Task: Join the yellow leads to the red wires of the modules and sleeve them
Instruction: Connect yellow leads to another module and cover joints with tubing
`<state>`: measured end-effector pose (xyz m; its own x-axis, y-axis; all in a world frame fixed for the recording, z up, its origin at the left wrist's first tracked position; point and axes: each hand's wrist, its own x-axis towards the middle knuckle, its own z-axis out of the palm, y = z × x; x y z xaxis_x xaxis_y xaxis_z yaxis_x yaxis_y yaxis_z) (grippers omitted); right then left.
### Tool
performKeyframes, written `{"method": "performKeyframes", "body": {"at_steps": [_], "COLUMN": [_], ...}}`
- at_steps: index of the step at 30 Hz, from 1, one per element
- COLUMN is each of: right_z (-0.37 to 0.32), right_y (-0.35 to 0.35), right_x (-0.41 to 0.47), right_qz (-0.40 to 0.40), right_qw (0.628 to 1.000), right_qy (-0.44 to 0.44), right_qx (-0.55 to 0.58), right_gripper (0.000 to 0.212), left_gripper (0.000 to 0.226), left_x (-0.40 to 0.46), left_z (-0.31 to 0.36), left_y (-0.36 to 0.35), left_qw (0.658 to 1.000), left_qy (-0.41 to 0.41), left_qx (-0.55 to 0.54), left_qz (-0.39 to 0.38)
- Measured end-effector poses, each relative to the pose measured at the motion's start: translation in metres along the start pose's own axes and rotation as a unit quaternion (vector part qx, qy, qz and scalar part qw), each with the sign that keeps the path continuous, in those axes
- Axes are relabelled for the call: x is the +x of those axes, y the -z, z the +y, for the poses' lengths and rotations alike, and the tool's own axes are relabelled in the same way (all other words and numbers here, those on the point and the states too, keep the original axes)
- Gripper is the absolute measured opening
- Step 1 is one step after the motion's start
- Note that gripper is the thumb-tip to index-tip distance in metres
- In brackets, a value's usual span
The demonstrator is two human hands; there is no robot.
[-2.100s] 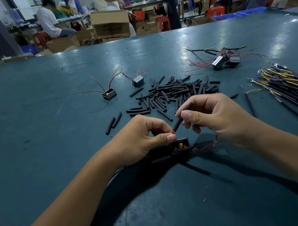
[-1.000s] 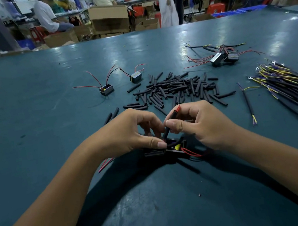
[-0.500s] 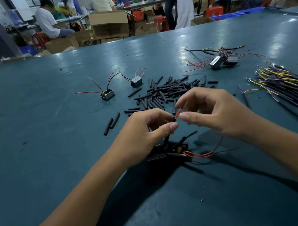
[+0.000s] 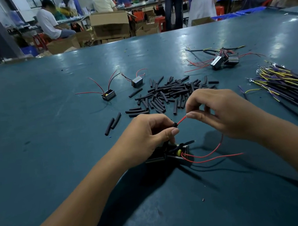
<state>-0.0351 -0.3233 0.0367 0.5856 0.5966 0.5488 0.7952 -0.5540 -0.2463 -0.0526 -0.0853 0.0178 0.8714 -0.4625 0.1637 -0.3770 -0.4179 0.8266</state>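
Head view: a black sleeve (image 4: 174,125) is pinched by the left hand (image 4: 147,133) on a red wire (image 4: 182,119), whose end is pinched by the right hand (image 4: 225,111). Below the hands lies the module (image 4: 175,152); unjoined yellow leads (image 4: 287,84) wait right, spare modules (image 4: 108,95) beyond.

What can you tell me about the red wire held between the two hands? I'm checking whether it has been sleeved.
The red wire is thin, bright and plastic-coated. A short bare stretch runs between the right hand, which pinches its free end, and the left hand, which holds a black sleeve threaded over it.
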Motion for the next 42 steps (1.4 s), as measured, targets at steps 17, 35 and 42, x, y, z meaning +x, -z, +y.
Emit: {"method": "performKeyframes", "body": {"at_steps": [17, 35, 42], "right_z": [-0.002, 0.116, 0.124], "right_y": [0.004, 0.047, 0.076], "right_x": [0.003, -0.038, -0.060], "right_qz": [0.018, -0.180, -0.182], "right_qw": [0.992, 0.806, 0.737], "right_qy": [-0.110, -0.503, -0.576], "right_qx": [0.059, -0.253, -0.303], "right_gripper": [0.006, 0.046, 0.029], "left_gripper": [0.010, 0.004, 0.006], "left_x": [0.003, -0.001, -0.001], "left_z": [0.002, -0.005, -0.008], "left_y": [-0.020, -0.023, -0.024], "left_qw": [0.986, 0.984, 0.978], "left_qy": [-0.013, -0.025, -0.037], "left_qx": [0.110, 0.136, 0.141], "left_qz": [0.125, 0.114, 0.146]}}
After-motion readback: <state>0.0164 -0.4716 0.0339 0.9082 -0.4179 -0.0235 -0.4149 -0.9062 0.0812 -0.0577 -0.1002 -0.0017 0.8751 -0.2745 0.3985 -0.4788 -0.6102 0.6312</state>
